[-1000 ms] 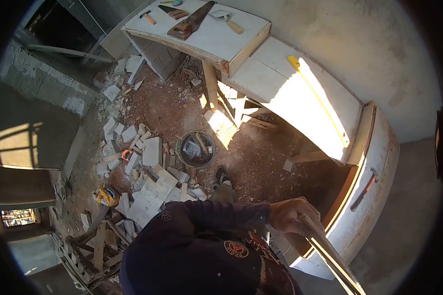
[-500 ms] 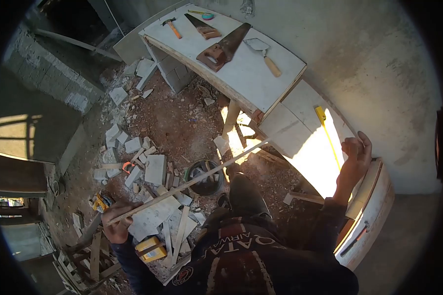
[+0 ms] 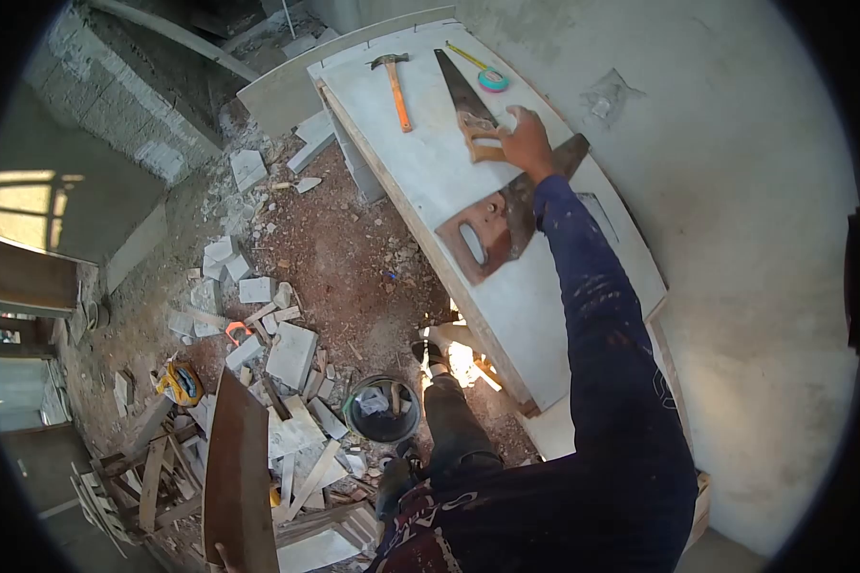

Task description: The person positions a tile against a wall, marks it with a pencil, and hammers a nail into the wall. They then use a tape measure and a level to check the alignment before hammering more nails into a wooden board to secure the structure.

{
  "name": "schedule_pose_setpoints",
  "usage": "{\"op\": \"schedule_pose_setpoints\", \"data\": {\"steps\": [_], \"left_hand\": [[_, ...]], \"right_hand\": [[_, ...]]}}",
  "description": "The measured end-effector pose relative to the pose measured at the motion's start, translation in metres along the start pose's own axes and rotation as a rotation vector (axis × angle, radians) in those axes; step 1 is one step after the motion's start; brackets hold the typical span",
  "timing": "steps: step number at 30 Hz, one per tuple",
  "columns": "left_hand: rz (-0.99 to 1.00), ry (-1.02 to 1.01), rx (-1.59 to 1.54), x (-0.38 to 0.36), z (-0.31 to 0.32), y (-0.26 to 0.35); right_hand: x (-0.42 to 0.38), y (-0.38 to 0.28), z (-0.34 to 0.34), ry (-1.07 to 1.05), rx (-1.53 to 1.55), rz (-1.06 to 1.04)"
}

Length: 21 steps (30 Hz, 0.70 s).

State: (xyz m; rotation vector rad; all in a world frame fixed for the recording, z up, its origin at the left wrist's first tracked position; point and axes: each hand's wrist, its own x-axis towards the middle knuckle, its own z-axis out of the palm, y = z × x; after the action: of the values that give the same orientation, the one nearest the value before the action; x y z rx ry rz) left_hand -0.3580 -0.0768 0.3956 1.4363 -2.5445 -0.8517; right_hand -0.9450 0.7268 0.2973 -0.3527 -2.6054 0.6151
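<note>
My right hand (image 3: 527, 143) is at the wooden handle of the small handsaw (image 3: 476, 124), fingers curled against it, on the white board surface (image 3: 406, 167). Just below lies the large handsaw (image 3: 492, 224), partly under my right forearm. A hammer with an orange handle (image 3: 398, 94) rests to the left, and a teal tape measure (image 3: 492, 79) sits beyond the small saw. At the bottom left edge, my left hand (image 3: 224, 559) shows only fingertips, closed on a long brown wooden piece (image 3: 236, 468) that stands up from it.
A black bucket (image 3: 382, 409) stands on the floor near my legs. White block pieces (image 3: 291, 355), wood offcuts and a yellow bag (image 3: 180, 382) lie left of it. A trowel (image 3: 597, 215) is partly hidden behind my right sleeve. A plastered wall (image 3: 736, 239) borders the right side.
My right hand has moved from open air at the right to the small saw's handle. My left hand has dropped to the bottom edge with the wooden piece, now broad face showing. The view has shifted.
</note>
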Motion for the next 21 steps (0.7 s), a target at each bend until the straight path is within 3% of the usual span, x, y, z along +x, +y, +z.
{"op": "schedule_pose_setpoints", "data": {"steps": [4,6,7,9,11,13,15,21], "left_hand": [[-0.195,0.031,0.086,-0.060,0.021,-0.019],[-0.262,0.038,0.106,-0.085,0.028,-0.026],[-0.290,0.044,0.110,-0.095,0.032,-0.031],[-0.337,0.049,0.114,-0.117,0.036,-0.035],[-0.364,0.042,0.113,-0.133,0.041,-0.039],[-0.390,0.036,0.107,-0.146,0.050,-0.048],[-0.397,0.028,0.105,-0.160,0.054,-0.056],[-0.414,-0.006,0.175,-0.219,0.065,-0.111]], "right_hand": [[0.122,0.028,0.059,-0.135,-0.160,-0.005],[0.152,0.042,0.086,-0.028,-0.281,-0.120],[0.161,0.051,0.092,-0.046,-0.274,-0.140],[0.178,0.066,0.104,-0.307,-0.343,-0.160],[0.202,0.083,0.136,-0.263,-0.332,-0.116],[0.213,0.059,0.145,-0.195,-0.324,-0.074],[0.188,-0.016,0.123,-0.253,-0.080,-0.061],[0.188,-0.142,0.152,-0.331,-0.087,-0.002]]}}
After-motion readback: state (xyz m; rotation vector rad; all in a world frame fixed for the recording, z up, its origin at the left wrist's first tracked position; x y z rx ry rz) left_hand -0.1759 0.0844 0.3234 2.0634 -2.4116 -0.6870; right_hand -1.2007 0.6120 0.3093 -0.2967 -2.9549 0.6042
